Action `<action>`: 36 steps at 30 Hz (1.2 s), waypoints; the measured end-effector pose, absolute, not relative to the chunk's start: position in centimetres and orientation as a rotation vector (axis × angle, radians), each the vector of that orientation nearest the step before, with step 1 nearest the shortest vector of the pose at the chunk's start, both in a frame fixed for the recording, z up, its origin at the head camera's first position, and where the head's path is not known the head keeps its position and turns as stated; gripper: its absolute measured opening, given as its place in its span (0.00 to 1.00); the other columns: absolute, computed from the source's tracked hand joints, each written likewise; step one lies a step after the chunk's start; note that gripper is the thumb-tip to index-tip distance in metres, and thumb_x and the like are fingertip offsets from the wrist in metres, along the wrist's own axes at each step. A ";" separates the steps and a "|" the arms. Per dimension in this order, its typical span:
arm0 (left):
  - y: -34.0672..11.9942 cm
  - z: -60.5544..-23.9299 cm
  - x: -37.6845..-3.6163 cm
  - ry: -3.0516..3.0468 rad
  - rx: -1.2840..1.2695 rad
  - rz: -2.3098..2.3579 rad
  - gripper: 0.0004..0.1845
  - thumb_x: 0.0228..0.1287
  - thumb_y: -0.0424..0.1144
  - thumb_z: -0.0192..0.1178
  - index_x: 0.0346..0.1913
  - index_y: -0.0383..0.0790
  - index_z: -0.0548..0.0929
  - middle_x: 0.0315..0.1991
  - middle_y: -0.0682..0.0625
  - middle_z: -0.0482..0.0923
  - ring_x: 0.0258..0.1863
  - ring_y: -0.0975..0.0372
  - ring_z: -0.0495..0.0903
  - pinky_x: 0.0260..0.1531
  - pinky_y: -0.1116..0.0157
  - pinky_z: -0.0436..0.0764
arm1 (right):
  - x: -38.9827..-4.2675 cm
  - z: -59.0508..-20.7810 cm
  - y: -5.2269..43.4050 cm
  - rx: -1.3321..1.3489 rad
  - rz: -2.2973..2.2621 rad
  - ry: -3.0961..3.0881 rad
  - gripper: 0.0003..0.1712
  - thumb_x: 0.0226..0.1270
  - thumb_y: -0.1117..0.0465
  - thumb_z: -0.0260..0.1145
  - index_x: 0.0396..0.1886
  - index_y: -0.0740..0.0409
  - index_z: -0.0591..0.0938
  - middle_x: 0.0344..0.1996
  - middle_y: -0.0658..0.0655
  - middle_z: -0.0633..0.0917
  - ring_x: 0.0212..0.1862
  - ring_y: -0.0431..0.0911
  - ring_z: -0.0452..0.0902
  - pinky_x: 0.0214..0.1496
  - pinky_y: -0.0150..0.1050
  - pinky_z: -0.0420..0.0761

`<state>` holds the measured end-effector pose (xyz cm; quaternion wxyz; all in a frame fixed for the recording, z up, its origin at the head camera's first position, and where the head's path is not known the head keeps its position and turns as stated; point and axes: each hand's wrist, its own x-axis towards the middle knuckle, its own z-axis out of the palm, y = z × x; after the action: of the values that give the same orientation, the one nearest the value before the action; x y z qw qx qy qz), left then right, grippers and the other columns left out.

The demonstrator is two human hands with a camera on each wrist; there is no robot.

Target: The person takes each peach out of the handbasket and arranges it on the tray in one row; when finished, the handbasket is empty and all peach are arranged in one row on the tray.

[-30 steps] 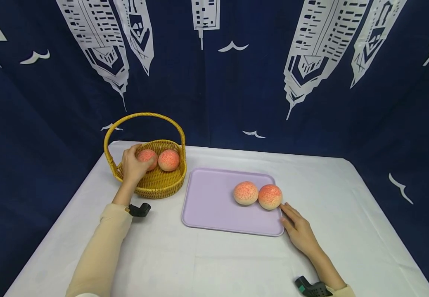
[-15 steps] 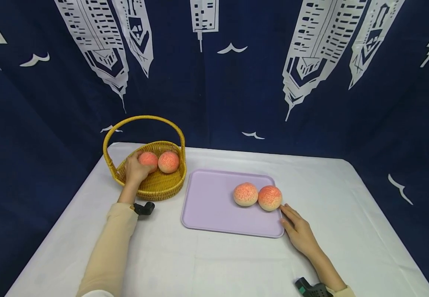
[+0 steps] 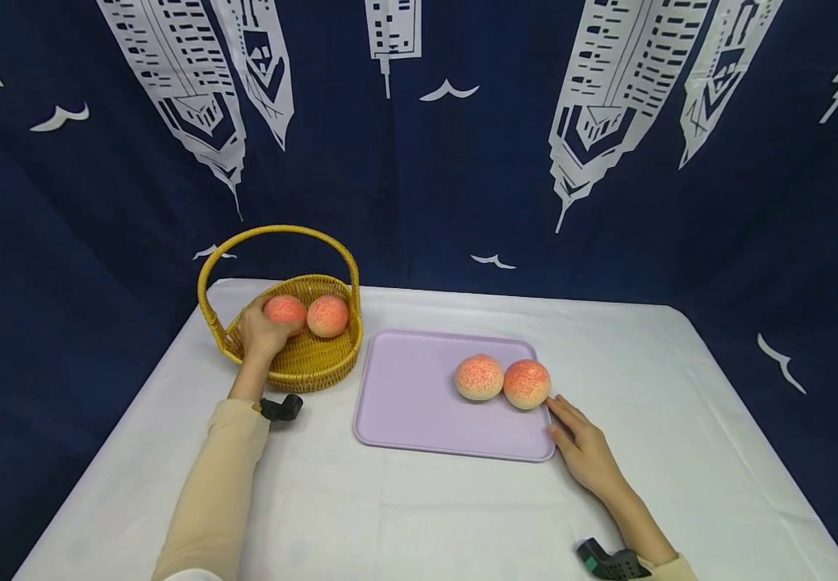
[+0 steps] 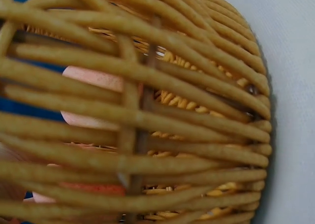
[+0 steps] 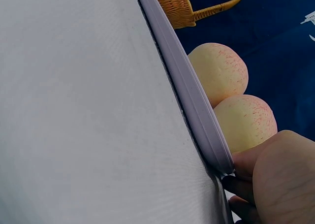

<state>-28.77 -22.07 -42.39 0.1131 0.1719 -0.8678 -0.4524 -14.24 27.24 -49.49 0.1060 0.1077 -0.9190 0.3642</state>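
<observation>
In the head view my left hand (image 3: 260,329) reaches into the yellow wicker basket (image 3: 310,373) and grips a pink peach (image 3: 285,309), its thumb along the near side. A second peach (image 3: 327,315) lies beside it. Through the weave in the left wrist view, parts of a peach (image 4: 93,77) show; most of that hand is hidden. My right hand (image 3: 587,453) rests at the right end of the lilac tray (image 3: 407,395), fingers nearly straight, thumb by its rim. On the tray sit two peaches, one left (image 3: 479,378) and one right (image 3: 527,384), the right one close to my fingertips.
The basket's tall handle (image 3: 281,229) arches over its opening. A white cloth (image 3: 389,516) covers the table. Behind hangs a dark blue curtain (image 3: 462,194) with white building prints.
Since a second ago my left hand has settled slightly lower into the basket with the peach, and its forearm has shifted right. The right hand and the tray stay in place.
</observation>
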 end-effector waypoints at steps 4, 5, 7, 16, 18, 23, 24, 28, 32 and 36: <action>-22.0 -42.1 -28.4 -2.482 0.511 -1.341 0.41 0.52 0.37 0.71 0.70 0.36 0.67 0.65 0.32 0.65 0.65 0.39 0.64 0.64 0.42 0.67 | -14.3 -49.4 27.2 0.314 1.086 -2.708 0.26 0.69 0.67 0.59 0.66 0.68 0.72 0.66 0.75 0.69 0.68 0.71 0.63 0.65 0.68 0.61; -22.0 -42.0 -28.4 -2.467 0.505 -1.335 0.41 0.51 0.37 0.71 0.69 0.37 0.67 0.64 0.32 0.65 0.64 0.39 0.65 0.63 0.42 0.67 | -14.3 -49.4 27.2 0.311 1.088 -2.711 0.26 0.69 0.67 0.59 0.66 0.68 0.72 0.66 0.74 0.69 0.68 0.71 0.62 0.65 0.68 0.61; -21.9 -41.8 -28.2 -2.446 0.492 -1.321 0.40 0.51 0.38 0.72 0.69 0.37 0.68 0.63 0.32 0.66 0.64 0.39 0.66 0.63 0.41 0.67 | -14.3 -49.3 27.2 0.310 1.089 -2.715 0.26 0.70 0.67 0.59 0.66 0.68 0.71 0.66 0.74 0.69 0.68 0.71 0.62 0.66 0.68 0.61; -20.9 -40.1 -26.2 -2.424 0.392 -1.329 0.39 0.51 0.41 0.73 0.67 0.37 0.70 0.62 0.33 0.68 0.63 0.40 0.66 0.61 0.40 0.66 | -14.2 -49.3 27.3 0.311 1.077 -2.710 0.26 0.70 0.66 0.59 0.66 0.69 0.72 0.66 0.74 0.70 0.67 0.71 0.63 0.65 0.68 0.62; -20.5 -39.6 -25.5 -2.410 0.374 -1.344 0.39 0.50 0.40 0.73 0.67 0.37 0.71 0.62 0.34 0.69 0.63 0.41 0.66 0.61 0.41 0.65 | -14.2 -49.3 27.3 0.310 1.079 -2.712 0.26 0.70 0.66 0.59 0.66 0.69 0.72 0.66 0.74 0.70 0.67 0.71 0.63 0.65 0.68 0.62; -19.2 -38.4 -24.1 -2.392 0.338 -1.368 0.39 0.48 0.39 0.74 0.67 0.39 0.72 0.62 0.36 0.72 0.63 0.43 0.66 0.62 0.42 0.65 | -14.2 -49.4 27.3 0.303 1.083 -2.717 0.26 0.70 0.66 0.59 0.66 0.69 0.72 0.66 0.74 0.69 0.67 0.71 0.63 0.65 0.68 0.61; -19.0 -38.3 -23.9 -2.385 0.330 -1.375 0.39 0.48 0.38 0.74 0.66 0.39 0.72 0.61 0.37 0.72 0.64 0.43 0.66 0.62 0.43 0.65 | -14.2 -49.4 27.3 0.303 1.083 -2.716 0.26 0.70 0.66 0.59 0.66 0.69 0.72 0.66 0.74 0.69 0.67 0.71 0.63 0.65 0.68 0.61; -17.9 -37.8 -23.1 -2.374 0.304 -1.384 0.39 0.47 0.38 0.74 0.65 0.39 0.73 0.61 0.37 0.72 0.64 0.43 0.66 0.62 0.43 0.64 | -14.2 -49.3 27.3 0.306 1.087 -2.708 0.26 0.70 0.66 0.59 0.66 0.69 0.72 0.66 0.75 0.69 0.67 0.71 0.63 0.65 0.68 0.62; -16.8 -37.5 -22.3 -2.374 0.281 -1.375 0.38 0.46 0.38 0.75 0.64 0.40 0.74 0.60 0.37 0.72 0.63 0.43 0.65 0.61 0.42 0.64 | -14.2 -49.3 27.3 0.312 1.079 -2.706 0.26 0.70 0.66 0.60 0.66 0.69 0.72 0.65 0.74 0.70 0.67 0.71 0.63 0.64 0.68 0.62; -15.7 -37.4 -21.8 -2.354 0.205 -1.368 0.38 0.44 0.38 0.76 0.62 0.39 0.75 0.58 0.37 0.74 0.60 0.44 0.69 0.59 0.43 0.67 | -14.3 -49.4 27.3 0.319 1.067 -2.708 0.26 0.69 0.66 0.60 0.66 0.68 0.72 0.65 0.74 0.71 0.67 0.70 0.64 0.64 0.67 0.62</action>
<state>-21.78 -15.66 -37.39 0.2041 0.0735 -0.8440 -0.4905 -14.25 27.26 -49.36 0.1067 0.1082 -0.9195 0.3625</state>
